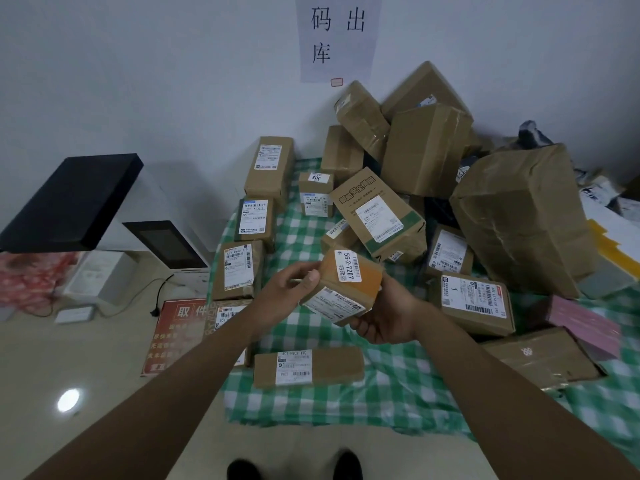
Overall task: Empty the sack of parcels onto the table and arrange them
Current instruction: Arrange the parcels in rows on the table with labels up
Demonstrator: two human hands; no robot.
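You're mid-sort: your left hand [294, 285] and right hand [381, 317] both grip a small parcel [343, 289] above the checked table [398, 393]. Next it probably needs a slot in the tidy row at 10 o'clock; the heap sits at 1 o'clock.

Brown boxes [523, 216]: about seventeen, some half hidden
Pink packet [585, 329]: one
Hands: two, left hand [284, 292] and right hand [384, 317]
Paper sign on wall [337, 36]: one
Shoes [242, 470]: two
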